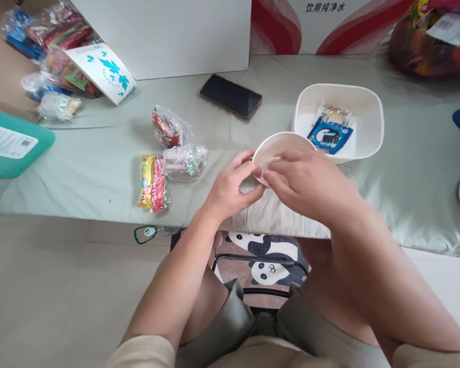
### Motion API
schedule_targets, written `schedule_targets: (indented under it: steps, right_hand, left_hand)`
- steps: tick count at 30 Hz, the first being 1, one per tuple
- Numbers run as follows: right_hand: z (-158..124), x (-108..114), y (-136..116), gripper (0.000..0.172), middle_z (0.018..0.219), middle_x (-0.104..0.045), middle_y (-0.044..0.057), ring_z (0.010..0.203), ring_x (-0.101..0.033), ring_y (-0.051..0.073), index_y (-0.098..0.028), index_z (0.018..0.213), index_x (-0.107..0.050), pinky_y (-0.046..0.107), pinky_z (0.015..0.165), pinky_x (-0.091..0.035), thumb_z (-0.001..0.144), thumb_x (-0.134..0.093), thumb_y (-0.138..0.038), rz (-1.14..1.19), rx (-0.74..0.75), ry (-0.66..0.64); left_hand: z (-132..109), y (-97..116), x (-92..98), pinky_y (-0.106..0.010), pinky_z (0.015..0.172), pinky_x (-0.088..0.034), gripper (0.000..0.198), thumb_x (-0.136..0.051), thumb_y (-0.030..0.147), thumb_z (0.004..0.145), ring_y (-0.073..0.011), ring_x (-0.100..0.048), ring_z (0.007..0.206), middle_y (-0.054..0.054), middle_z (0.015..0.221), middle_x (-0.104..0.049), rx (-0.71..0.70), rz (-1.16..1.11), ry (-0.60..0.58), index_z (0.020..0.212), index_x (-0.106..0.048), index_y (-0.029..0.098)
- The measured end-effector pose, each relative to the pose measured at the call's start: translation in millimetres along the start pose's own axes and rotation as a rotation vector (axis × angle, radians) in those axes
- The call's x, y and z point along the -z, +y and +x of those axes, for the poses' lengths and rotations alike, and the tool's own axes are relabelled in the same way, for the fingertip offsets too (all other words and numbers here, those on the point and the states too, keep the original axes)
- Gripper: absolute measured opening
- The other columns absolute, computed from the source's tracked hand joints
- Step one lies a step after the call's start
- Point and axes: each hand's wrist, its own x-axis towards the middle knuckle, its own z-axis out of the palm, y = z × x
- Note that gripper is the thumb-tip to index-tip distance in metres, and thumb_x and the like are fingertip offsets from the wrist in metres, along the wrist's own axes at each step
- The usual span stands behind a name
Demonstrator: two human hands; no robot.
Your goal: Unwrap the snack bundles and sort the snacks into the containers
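My left hand grips the left rim of a round white bowl, with its fingers and thumb bent around the edge. My right hand reaches over the bowl from the right, and its slightly blurred fingers dip inside the opening. The hand covers much of the bowl's inside, so I cannot tell whether it holds anything. Just behind the bowl on the right stands a white rectangular tub. A blue snack packet and a clear-wrapped snack lie in it.
A black phone lies behind my hands. To the left are a yellow-and-pink snack pack, a clear-wrapped snack and a red-wrapped snack. Large boxes line the back. A green container stands far left.
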Motion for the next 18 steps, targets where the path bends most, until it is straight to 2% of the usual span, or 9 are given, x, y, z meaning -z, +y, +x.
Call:
schedule_targets:
  steps: [2, 5, 9, 12, 15, 18]
  right_hand:
    - [2, 7, 2, 0.037, 0.091, -0.072, 0.013, 0.093, -0.066, 0.031, -0.020, 0.085, -0.074, 0.045, 0.083, -0.047, 0.101, -0.043, -0.033, 0.026, -0.025, 0.069]
    - [3, 17, 7, 0.021, 0.091, -0.070, 0.009, 0.080, -0.063, 0.026, -0.023, 0.094, -0.069, 0.040, 0.073, -0.044, 0.092, -0.048, -0.021, 0.053, -0.092, 0.185]
    - [4, 16, 14, 0.032, 0.079, -0.064, 0.003, 0.063, -0.053, 0.021, -0.025, 0.112, -0.062, 0.035, 0.061, -0.037, 0.083, -0.053, -0.017, 0.092, -0.196, 0.148]
    - [4, 5, 18, 0.023, 0.087, -0.065, 0.005, 0.069, -0.055, 0.021, -0.024, 0.100, -0.066, 0.034, 0.063, -0.039, 0.080, -0.058, -0.017, 0.033, -0.145, 0.133]
    - [4, -3, 20, 0.020, 0.105, -0.064, 0.009, 0.087, -0.060, 0.024, -0.023, 0.096, -0.072, 0.038, 0.076, -0.047, 0.084, -0.058, -0.017, -0.056, -0.090, 0.212]
    - [5, 1, 14, 0.022, 0.100, -0.063, 0.011, 0.093, -0.060, 0.028, -0.023, 0.098, -0.075, 0.042, 0.079, -0.047, 0.089, -0.055, -0.017, -0.121, -0.140, 0.262]
  left_hand:
    - [0, 0, -0.4, -0.038, 0.101, -0.055, 0.011, -0.070, 0.022, 0.086, -0.0222, -0.067, 0.118, -0.010, 0.132, -0.066, -0.004, -0.020, -0.004, 0.093, -0.061, 0.022]
    - [1, -2, -1.5, -0.037, 0.100, -0.055, 0.012, -0.070, 0.022, 0.086, -0.0216, -0.067, 0.118, -0.010, 0.129, -0.067, -0.007, -0.033, 0.001, 0.093, -0.060, 0.022]
    - [1, -2, -2.7, -0.036, 0.098, -0.055, 0.013, -0.071, 0.021, 0.085, -0.0221, -0.067, 0.117, -0.011, 0.130, -0.066, -0.018, -0.049, 0.008, 0.092, -0.060, 0.022]
    - [1, 0, -2.9, -0.035, 0.097, -0.055, 0.013, -0.071, 0.020, 0.086, -0.0216, -0.067, 0.118, -0.011, 0.130, -0.066, -0.019, -0.047, 0.000, 0.092, -0.059, 0.022]
    - [0, 2, -3.1, -0.034, 0.097, -0.056, 0.012, -0.070, 0.018, 0.087, -0.0207, -0.067, 0.118, -0.010, 0.132, -0.066, -0.002, -0.030, -0.012, 0.091, -0.059, 0.022]
    - [0, 3, -3.3, -0.034, 0.098, -0.056, 0.012, -0.069, 0.019, 0.087, -0.0206, -0.067, 0.119, -0.011, 0.133, -0.066, -0.001, -0.028, -0.015, 0.091, -0.059, 0.022]
